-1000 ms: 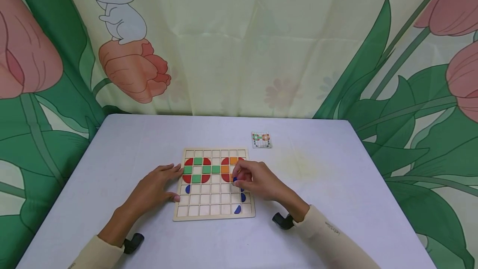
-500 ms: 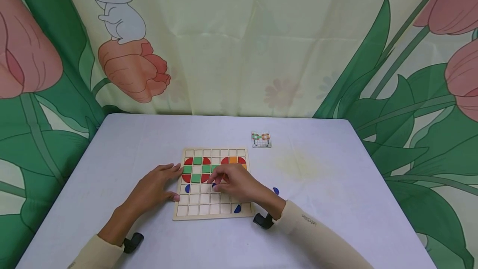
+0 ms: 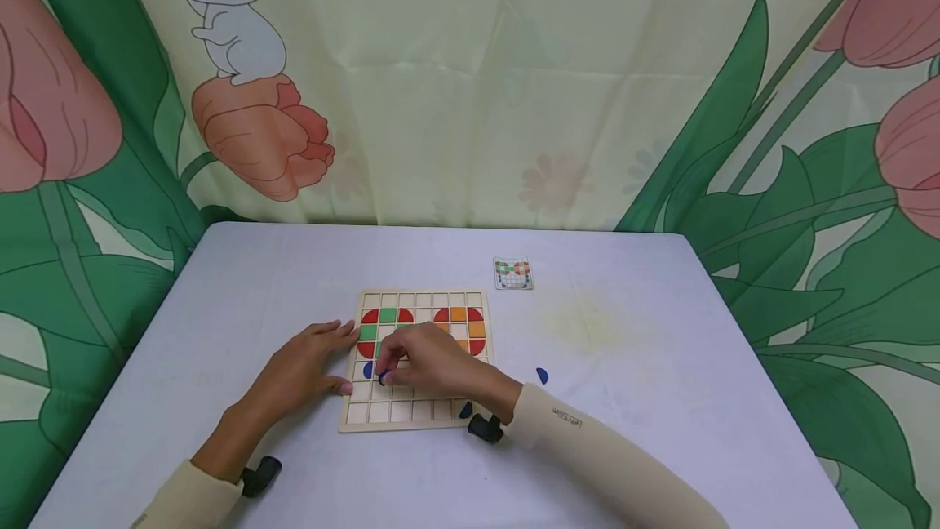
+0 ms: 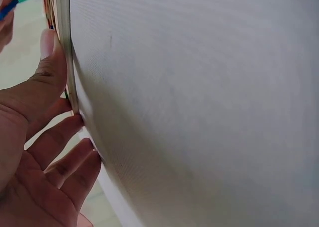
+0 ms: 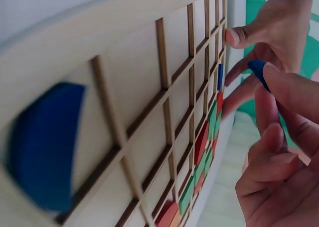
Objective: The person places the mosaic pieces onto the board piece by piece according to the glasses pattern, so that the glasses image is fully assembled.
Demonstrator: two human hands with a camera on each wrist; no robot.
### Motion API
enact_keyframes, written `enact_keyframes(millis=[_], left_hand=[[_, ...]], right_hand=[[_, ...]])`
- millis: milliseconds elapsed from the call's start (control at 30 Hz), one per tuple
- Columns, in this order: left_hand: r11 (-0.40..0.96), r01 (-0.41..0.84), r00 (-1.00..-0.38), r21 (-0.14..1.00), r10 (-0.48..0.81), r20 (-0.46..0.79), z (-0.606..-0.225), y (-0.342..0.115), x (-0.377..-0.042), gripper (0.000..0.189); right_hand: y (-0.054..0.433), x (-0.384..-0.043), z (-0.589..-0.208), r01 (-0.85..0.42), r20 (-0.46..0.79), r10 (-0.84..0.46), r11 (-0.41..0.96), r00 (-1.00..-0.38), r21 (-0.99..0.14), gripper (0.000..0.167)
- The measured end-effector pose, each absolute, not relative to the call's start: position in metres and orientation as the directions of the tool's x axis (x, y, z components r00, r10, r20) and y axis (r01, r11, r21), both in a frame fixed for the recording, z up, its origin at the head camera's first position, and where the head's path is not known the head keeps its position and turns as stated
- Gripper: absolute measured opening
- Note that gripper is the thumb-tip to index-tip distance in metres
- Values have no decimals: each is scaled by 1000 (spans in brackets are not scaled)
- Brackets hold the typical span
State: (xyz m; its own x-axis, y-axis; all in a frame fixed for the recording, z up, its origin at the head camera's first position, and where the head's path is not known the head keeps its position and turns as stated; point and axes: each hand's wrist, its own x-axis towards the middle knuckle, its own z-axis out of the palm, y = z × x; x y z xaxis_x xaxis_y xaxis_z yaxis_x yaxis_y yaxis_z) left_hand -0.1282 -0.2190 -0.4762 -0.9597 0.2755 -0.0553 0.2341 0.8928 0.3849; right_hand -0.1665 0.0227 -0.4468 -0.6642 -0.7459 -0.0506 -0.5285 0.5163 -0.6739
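Observation:
A wooden grid board (image 3: 396,429) lies on the table with red, green and orange pieces set in its cells. My left hand (image 3: 304,362) rests against its left edge, thumb and fingers extended; the left wrist view shows the thumb (image 4: 54,62) on the rim. Over the board's left part, my right hand (image 3: 429,357) pinches a blue half-round piece (image 5: 257,70) between thumb and fingers. Just left of it, another blue piece (image 3: 368,370) sits in a cell. A third blue piece (image 3: 466,410) lies near the lower right corner. My right hand and wrist cover the middle cells.
One loose blue piece (image 3: 542,375) lies on the white-covered table right of the board. Behind the board is a small card (image 3: 513,273) printed with a coloured grid pattern. A patterned curtain (image 3: 470,104) hangs behind the table.
My right hand has moved left across the board, carrying the blue half-round piece from the right side. The red and orange cells at the right are uncovered. My left hand stays at the edge.

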Motion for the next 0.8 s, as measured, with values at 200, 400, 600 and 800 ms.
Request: enact_keyframes(millis=[200, 400, 600, 800], left_hand=[[888, 247, -957, 389, 287, -49, -475, -220, -128, 90], [877, 266, -953, 400, 301, -26, -475, -222, -127, 89], [874, 259, -956, 411, 294, -21, -474, -222, -126, 87], [871, 272, -954, 409, 300, -4, -473, -221, -126, 87]], right_hand=[[12, -168, -447, -563, -80, -785, 507, -614, -653, 15], [3, -167, -449, -555, -129, -798, 515, -589, -653, 11], [-7, -168, -453, -598, -102, -816, 496, -569, -630, 8], [-14, -170, -460, -646, -83, -823, 499, -562, -578, 8]])
